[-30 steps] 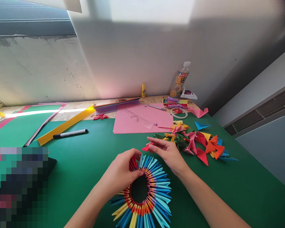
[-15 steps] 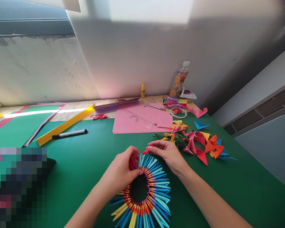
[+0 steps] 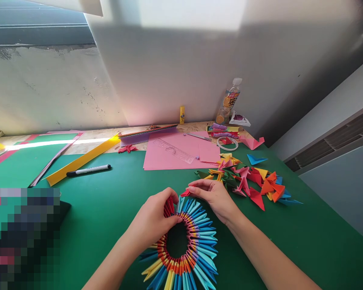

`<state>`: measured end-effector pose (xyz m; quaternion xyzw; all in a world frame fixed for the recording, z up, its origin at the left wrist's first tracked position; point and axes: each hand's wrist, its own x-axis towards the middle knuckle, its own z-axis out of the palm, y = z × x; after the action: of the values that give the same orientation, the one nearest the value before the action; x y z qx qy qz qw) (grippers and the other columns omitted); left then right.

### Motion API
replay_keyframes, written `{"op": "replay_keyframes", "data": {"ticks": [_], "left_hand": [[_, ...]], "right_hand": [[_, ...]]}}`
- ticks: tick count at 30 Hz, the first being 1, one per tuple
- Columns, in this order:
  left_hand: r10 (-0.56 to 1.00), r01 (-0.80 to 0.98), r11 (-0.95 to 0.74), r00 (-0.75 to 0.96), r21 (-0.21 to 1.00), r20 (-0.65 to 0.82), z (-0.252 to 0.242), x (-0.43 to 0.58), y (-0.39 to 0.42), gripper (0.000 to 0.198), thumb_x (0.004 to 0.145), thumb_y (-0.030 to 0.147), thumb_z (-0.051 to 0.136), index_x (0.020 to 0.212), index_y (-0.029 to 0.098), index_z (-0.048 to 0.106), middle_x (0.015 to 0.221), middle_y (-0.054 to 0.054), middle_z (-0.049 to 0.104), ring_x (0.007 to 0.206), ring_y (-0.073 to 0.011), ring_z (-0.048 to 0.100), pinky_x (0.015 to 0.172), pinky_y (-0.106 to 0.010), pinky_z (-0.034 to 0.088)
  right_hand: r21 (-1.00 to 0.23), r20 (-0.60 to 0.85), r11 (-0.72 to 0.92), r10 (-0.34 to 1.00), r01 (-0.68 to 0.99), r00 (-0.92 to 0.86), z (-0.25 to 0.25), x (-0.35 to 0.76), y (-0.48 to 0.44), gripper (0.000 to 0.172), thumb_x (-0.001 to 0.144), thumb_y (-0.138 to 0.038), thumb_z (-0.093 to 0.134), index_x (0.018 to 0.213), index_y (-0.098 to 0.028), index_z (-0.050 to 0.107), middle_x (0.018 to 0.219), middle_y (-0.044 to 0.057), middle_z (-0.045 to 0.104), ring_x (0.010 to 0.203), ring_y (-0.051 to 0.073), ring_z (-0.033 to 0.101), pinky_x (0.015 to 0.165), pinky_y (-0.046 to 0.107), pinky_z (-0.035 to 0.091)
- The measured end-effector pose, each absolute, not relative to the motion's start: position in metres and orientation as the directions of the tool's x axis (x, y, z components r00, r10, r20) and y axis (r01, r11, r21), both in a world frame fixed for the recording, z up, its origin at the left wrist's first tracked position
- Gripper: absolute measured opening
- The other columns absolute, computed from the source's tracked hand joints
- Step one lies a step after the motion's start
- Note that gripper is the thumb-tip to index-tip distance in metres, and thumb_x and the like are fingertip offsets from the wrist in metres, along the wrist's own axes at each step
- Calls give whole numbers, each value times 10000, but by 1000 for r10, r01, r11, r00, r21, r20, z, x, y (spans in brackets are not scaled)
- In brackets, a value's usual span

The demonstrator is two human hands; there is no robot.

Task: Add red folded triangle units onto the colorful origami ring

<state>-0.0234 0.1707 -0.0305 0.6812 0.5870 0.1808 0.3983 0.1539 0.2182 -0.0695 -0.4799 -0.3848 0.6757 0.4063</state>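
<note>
Nearest you, toward the near edge of the green desk (image 3: pixel 109 233), is the folded-paper ring (image 3: pixel 196 241), its spikes blue, pale blue and yellow; whether it rests flat or is slightly lifted, I can't tell. Your left hand (image 3: pixel 153 209) grasps its far-left side, thumb at the inner rim and fingers around a cluster of red pieces (image 3: pixel 168 208). A firm but light grip there should hold the rows together without crushing their folds. Just beyond the ring's far side, your right hand (image 3: pixel 210 197) pinches a small red piece (image 3: pixel 186 193) between thumb and fingertips; whether it touches the ring is unclear. Best handle that one near its edges, so as not to blunt its folds, and line up its points before any pressing. Let your left thumb brace the inner rim as counter-pressure.

Farther off, a pile of folded pieces (image 3: pixel 243 179) sits toward the desk's right edge, with a marker (image 3: pixel 89 170) well apart to the left. Toward the far edge lie pink sheets (image 3: pixel 157 161) under a clear ruler (image 3: pixel 172 150); beyond, by the wall (image 3: pixel 175 68), stand a glue stick (image 3: pixel 182 115) and a bottle (image 3: pixel 228 100).
</note>
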Motion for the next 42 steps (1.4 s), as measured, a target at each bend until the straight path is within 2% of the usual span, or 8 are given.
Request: {"op": "replay_keyframes", "data": {"ticks": [21, 42], "left_hand": [[941, 661, 4, 251, 751, -226, -27, -23, 171, 193, 689, 212, 625, 856, 226, 530, 701, 55, 540, 629, -131, 458, 567, -230, 344], [942, 662, 7, 247, 750, -227, -27, -23, 171, 202, 679, 217, 633, 870, 226, 566, 704, 49, 566, 630, -136, 474, 575, -235, 357]], "right_hand": [[-939, -286, -321, 927, -123, -241, -65, 155, 218, 268, 524, -348, 809, 699, -171, 710, 653, 35, 719, 674, 189, 675, 723, 309, 515], [-959, -221, -260, 936, -115, -274, -70, 149, 217, 310, 593, -358, 770, 839, -180, 708, 733, 34, 712, 720, 178, 659, 733, 316, 517]]}}
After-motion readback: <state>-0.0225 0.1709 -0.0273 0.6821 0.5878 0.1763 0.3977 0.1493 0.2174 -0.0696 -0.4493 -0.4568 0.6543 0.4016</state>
